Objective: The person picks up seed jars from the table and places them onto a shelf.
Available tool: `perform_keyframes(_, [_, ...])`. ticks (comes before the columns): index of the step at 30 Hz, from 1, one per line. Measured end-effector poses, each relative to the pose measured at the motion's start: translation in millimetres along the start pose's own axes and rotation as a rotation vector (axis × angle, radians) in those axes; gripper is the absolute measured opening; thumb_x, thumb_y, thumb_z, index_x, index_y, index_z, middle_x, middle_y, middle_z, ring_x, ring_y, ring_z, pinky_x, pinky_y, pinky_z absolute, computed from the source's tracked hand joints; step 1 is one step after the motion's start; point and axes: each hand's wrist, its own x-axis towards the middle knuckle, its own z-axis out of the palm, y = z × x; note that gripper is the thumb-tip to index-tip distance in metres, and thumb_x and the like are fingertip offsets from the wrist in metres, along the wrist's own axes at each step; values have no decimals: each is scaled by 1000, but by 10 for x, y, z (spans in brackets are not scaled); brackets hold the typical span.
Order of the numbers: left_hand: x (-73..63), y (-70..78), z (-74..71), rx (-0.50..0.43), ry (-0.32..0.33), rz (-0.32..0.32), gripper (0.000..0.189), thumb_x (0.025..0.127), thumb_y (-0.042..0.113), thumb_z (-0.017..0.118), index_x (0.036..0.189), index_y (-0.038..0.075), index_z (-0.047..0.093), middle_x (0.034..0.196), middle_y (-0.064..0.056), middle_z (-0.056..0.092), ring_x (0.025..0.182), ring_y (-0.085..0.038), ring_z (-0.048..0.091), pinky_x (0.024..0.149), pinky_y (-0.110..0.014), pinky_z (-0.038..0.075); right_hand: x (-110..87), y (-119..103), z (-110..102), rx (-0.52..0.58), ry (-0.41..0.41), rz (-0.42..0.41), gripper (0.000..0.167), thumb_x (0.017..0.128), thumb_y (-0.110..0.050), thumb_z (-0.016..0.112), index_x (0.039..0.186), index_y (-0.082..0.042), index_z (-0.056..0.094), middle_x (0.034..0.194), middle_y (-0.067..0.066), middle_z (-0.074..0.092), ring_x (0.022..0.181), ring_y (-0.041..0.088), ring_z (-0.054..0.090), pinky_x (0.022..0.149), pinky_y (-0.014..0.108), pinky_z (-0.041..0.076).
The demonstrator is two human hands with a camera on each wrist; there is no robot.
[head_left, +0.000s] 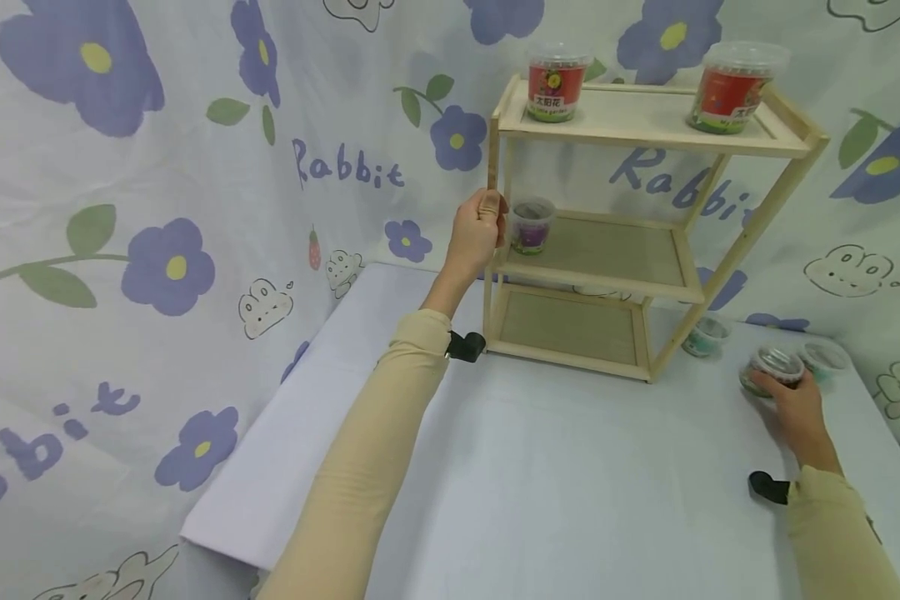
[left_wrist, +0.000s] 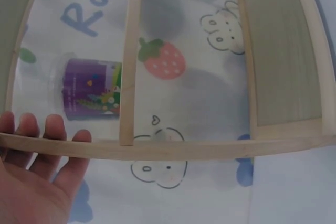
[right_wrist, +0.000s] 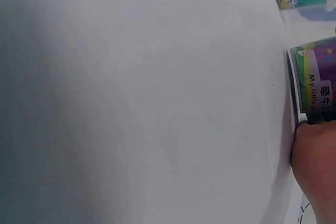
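Note:
My left hand (head_left: 478, 229) grips the left front post of a three-tier wooden shelf rack (head_left: 607, 254). The left wrist view shows its fingers behind the post, close to a purple-labelled plastic tub (left_wrist: 93, 88) on the middle tier. At the right of the table, my right hand (head_left: 801, 417) holds another clear-lidded tub (head_left: 778, 362) by its side. In the right wrist view, a purple label (right_wrist: 317, 77) shows on that tub, while most of the hand is out of frame. Whether the tub touches the table is hard to tell.
Two red-labelled tubs (head_left: 555, 90) (head_left: 733, 96) stand on the top tier. A teal-labelled tub (head_left: 707, 336) sits by the rack's right leg, and another tub (head_left: 825, 358) is just beyond my right hand. Patterned cloth (head_left: 330, 217) hangs behind the white table (head_left: 570, 475).

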Motion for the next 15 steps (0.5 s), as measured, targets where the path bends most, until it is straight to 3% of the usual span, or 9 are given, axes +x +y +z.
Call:
perform_keyframes(2, [-11, 7, 14, 21, 10, 7, 49, 107, 37, 30, 98, -4, 55, 71, -5, 49, 61, -20, 50, 67, -38, 51, -14, 18, 7, 72, 6, -3, 79, 96, -32, 66, 157, -14, 18, 117, -25, 38, 123, 1, 37, 99, 7, 28])
perform_keyframes(4, [-14, 7, 17, 39, 21, 13, 48, 106, 40, 30, 96, 1, 55, 71, -3, 49, 60, -18, 50, 64, -32, 50, -19, 27, 24, 124, 17, -5, 78, 96, -29, 67, 156, -16, 20, 117, -25, 39, 122, -1, 37, 98, 5, 27])
perform_keyframes(7, [-28, 37, 9, 25, 19, 15, 52, 106, 40, 30, 99, -4, 55, 70, -3, 49, 60, -19, 49, 64, -33, 49, -34, 26, 55, 184, 26, -5, 76, 96, -27, 67, 156, -17, 21, 119, -24, 39, 126, 1, 36, 103, 5, 25])
perform_keyframes(11, [-105, 182, -8, -5, -2, -6, 51, 108, 32, 32, 105, -13, 54, 70, -6, 48, 61, -24, 49, 66, -41, 49, -84, 20, 90, 247, 34, -9, 64, 95, -23, 68, 147, -23, 31, 116, -23, 41, 119, -2, 40, 103, 5, 26])
perform_keyframes(15, [-148, 252, -19, -4, -8, -10, 49, 108, 30, 32, 105, -13, 54, 70, -7, 48, 61, -24, 49, 67, -40, 49, -140, -4, 126, 332, 30, -23, 60, 95, -19, 69, 144, -25, 34, 114, -22, 44, 116, -5, 41, 103, 5, 26])
